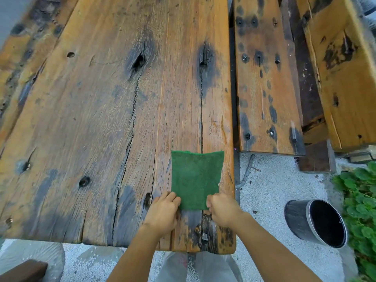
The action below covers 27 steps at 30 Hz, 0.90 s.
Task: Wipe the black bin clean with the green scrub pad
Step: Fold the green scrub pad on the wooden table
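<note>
Left hand (162,212) and right hand (221,210) are pinching near corners of the green scrub pad (196,180).
Pad is likely handling limp, light, rough.

Green scrub pad (196,180) flat on wood; black bin (305,220) tipped sideways on gravel.

A table (101,119) fills the left and centre of the frame. On it, low in the centre and near its right edge, a scrub pad (196,180) lies flat. The left hand (162,212) grips the pad's lower left corner and the right hand (223,208) its lower right corner. A bench (264,88) stands right of the table, in the upper right. At lower right, a bin (301,220) lies tipped on the ground (274,190), with plants (362,200) just beside it at the right edge.
</note>
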Tool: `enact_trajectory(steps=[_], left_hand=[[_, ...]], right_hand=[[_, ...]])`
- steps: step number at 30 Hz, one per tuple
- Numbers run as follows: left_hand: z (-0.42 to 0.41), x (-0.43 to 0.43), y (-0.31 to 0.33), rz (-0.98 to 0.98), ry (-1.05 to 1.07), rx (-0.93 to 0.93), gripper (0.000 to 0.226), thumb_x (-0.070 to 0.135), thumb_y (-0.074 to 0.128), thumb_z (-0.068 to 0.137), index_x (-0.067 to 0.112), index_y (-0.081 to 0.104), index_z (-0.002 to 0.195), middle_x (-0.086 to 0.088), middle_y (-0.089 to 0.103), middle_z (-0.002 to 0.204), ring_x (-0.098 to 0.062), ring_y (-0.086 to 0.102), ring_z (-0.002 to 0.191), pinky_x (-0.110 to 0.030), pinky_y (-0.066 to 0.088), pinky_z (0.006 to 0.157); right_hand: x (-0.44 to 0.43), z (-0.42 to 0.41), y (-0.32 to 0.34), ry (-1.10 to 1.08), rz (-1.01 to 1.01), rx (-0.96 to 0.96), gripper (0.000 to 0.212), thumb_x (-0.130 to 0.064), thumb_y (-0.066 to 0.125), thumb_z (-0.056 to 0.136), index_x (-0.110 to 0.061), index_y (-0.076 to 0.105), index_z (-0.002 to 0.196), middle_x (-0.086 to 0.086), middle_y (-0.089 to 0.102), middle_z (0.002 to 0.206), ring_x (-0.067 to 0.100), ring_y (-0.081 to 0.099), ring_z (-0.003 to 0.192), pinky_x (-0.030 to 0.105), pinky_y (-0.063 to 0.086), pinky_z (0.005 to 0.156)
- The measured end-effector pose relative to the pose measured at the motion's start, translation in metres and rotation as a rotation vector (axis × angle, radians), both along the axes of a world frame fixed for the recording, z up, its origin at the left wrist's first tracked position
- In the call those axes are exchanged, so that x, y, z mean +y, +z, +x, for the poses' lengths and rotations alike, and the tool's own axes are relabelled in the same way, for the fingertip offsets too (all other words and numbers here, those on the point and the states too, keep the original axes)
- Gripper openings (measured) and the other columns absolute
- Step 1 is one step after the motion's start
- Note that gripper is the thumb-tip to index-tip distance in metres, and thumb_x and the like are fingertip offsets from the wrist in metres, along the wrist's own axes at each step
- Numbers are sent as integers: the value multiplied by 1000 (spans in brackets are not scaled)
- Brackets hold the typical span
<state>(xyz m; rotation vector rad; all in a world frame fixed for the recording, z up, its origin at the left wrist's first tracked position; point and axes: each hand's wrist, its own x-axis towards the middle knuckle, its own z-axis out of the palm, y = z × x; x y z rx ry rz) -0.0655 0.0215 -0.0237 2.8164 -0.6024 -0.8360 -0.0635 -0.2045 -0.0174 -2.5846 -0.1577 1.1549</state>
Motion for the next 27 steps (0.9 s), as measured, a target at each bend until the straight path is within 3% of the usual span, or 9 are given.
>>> enact_trajectory(steps=[4,8,10,13,17,23,25,27], left_hand=[[-2,-1,14,88,-79,393,18,7,51,84,9,62,99,-13,61,106,-29,56,96,-35,42,73],[23,-9,25,164,-58,710,13,3,45,86,10,48,75,-11,47,76,-24,42,65,-37,36,61],[45,-14,30,169,-64,650,10,5,46,87,9,52,80,-8,49,77,-22,46,66,-35,41,62],[77,-21,36,154,-46,342,14,10,52,85,10,58,97,-6,58,92,-26,57,82,-36,48,73],[102,-29,28,124,58,81,25,11,55,88,12,59,112,-8,62,111,-31,60,101,-44,48,86],[102,-36,0,39,199,-79,23,19,53,97,14,60,118,-8,60,120,-30,55,112,-44,50,90],[97,-32,-7,-34,223,-27,30,29,55,98,17,57,126,-6,56,125,-29,53,116,-46,50,95],[95,-27,-10,-36,189,51,41,32,60,96,20,53,134,-5,54,130,-28,51,120,-46,50,98]], right_hand=[[-3,3,10,6,39,365,28,-3,65,92,-12,79,114,10,74,124,29,66,116,44,56,103],[-3,23,15,27,39,440,25,-16,78,91,-17,81,115,8,76,124,25,70,112,44,57,102],[-6,37,16,-22,50,398,24,-14,76,93,-15,80,116,9,75,126,26,69,115,43,56,103],[-12,60,18,-103,35,209,22,-7,65,95,-7,77,113,13,74,123,30,68,116,46,56,104],[-18,83,21,-202,-22,-38,23,-3,58,92,-15,74,104,10,71,113,33,66,107,47,58,96],[-21,93,12,-191,-86,-218,17,0,59,94,-9,70,103,14,70,104,38,68,97,42,58,79],[-23,92,7,-188,-22,-260,13,-15,65,99,-10,71,110,11,69,111,33,67,103,44,59,85],[-24,90,4,-141,7,-215,31,-30,74,96,-13,68,122,7,65,119,29,62,110,44,56,92]])
